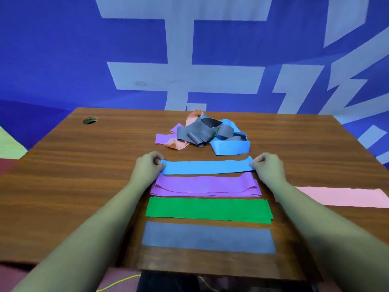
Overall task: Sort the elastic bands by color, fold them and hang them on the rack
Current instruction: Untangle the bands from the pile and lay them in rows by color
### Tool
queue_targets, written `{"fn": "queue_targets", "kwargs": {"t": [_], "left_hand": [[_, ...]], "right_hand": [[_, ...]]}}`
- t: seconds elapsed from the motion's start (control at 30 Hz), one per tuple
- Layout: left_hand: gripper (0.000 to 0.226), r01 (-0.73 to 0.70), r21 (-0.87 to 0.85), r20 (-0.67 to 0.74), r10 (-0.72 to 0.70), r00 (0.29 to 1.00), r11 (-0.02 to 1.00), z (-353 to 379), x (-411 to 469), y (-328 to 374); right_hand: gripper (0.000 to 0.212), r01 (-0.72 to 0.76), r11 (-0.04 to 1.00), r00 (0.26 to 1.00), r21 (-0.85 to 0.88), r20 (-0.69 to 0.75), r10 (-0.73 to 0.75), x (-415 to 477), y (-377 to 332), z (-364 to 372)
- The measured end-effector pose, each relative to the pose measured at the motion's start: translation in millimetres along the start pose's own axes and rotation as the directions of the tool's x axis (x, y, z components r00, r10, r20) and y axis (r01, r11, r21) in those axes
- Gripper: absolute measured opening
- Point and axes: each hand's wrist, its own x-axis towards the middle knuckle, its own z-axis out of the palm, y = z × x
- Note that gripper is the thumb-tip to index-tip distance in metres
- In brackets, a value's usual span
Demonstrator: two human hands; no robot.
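Note:
A light blue band (207, 167) lies stretched flat across the table, pinched at its left end by my left hand (148, 166) and at its right end by my right hand (267, 166). Just nearer me lie a folded purple band (205, 185), a green band (207, 209) and a grey band (207, 237), each flat in its own row. A pink band (341, 196) lies flat to the right. Behind the blue band sits a tangled pile (203, 131) of grey, blue, purple and salmon bands. No rack is in view.
The wooden table (84, 175) has a round cable hole (90, 120) at its far left corner. A blue wall with pale lettering stands right behind the table. A yellow cord (120, 282) runs on the floor below the near edge.

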Motion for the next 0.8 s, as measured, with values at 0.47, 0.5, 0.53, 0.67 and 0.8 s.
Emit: {"fn": "queue_targets", "kwargs": {"t": [0.47, 0.5, 0.53, 0.67, 0.8], "left_hand": [[0.013, -0.338, -0.011, 0.052, 0.338, 0.940, 0.941, 26, 32, 79], [0.016, -0.361, 0.004, 0.073, 0.360, 0.930, 0.933, 33, 37, 89], [0.021, -0.376, 0.012, 0.090, 0.373, 0.923, 0.927, 39, 41, 97], [0.040, -0.439, 0.001, 0.180, 0.432, 0.884, 0.898, 64, 57, 116], [0.039, -0.424, 0.058, 0.264, 0.396, 0.880, 0.904, 82, 63, 120]], "right_hand": [[0.043, 0.290, 0.949, 0.957, -0.126, 0.041, -0.287, 42, -21, 5], [0.044, 0.310, 0.939, 0.950, -0.146, 0.026, -0.310, 44, -24, 7], [0.045, 0.328, 0.929, 0.944, -0.173, 0.008, -0.331, 46, -25, 8], [0.038, 0.427, 0.870, 0.904, -0.245, 0.103, -0.415, 53, -23, 14], [0.015, 0.461, 0.840, 0.886, -0.287, 0.098, -0.453, 58, -19, 18]]}}
